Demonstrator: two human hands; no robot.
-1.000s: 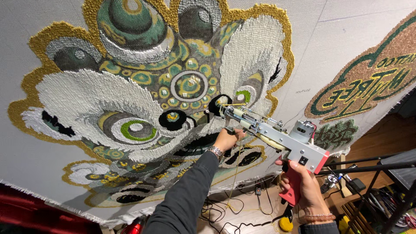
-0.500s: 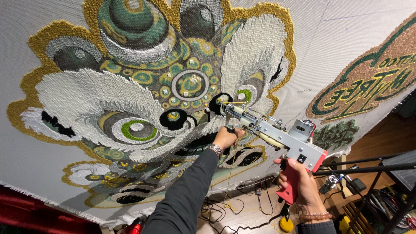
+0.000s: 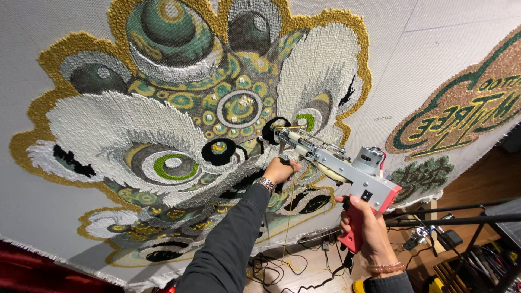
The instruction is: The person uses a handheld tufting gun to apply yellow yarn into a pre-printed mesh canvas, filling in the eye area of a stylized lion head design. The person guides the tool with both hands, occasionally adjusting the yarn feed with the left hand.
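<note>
The tufting gun (image 3: 339, 165) sits at 3 o'clock of centre, its needle against the tufted cloth (image 3: 163, 135). Right hand (image 3: 369, 228) clamped around its red grip; left hand (image 3: 281, 171) closed on the front handle.

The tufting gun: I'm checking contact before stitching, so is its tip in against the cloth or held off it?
In against it. The tufting gun has its tip on the stretched cloth at a black patch; both hands hold it.

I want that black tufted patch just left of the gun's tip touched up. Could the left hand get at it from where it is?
Probably yes: the left hand holds the tufting gun's front handle just below the black patch, with nothing between them.
</note>
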